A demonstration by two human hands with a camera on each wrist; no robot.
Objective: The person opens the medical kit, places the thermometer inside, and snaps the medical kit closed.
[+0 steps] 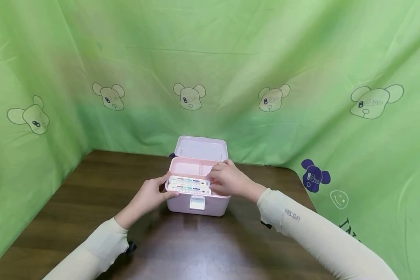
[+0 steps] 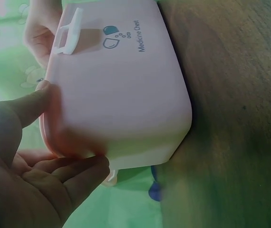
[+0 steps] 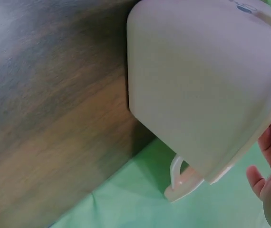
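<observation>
A pink medicine chest (image 1: 210,207) stands on the table with its lid (image 1: 202,147) raised at the back. Two long white cases (image 1: 187,181) with coloured print lie side by side in its front part, behind the white latch (image 1: 197,202). My left hand (image 1: 154,193) grips the chest's front left corner, thumb over the front rim and fingers along the side wall, as the left wrist view shows. Over the right rim reaches my right hand (image 1: 227,179), bent fingertips at the right ends of the cases; I cannot tell if they pinch one.
Behind the cases, a pink divided tray (image 1: 184,167) spans the chest. The brown wooden table (image 1: 196,249) extends in front and to both sides. A green curtain (image 1: 210,46) with bear-head prints hangs close behind the table and along its sides.
</observation>
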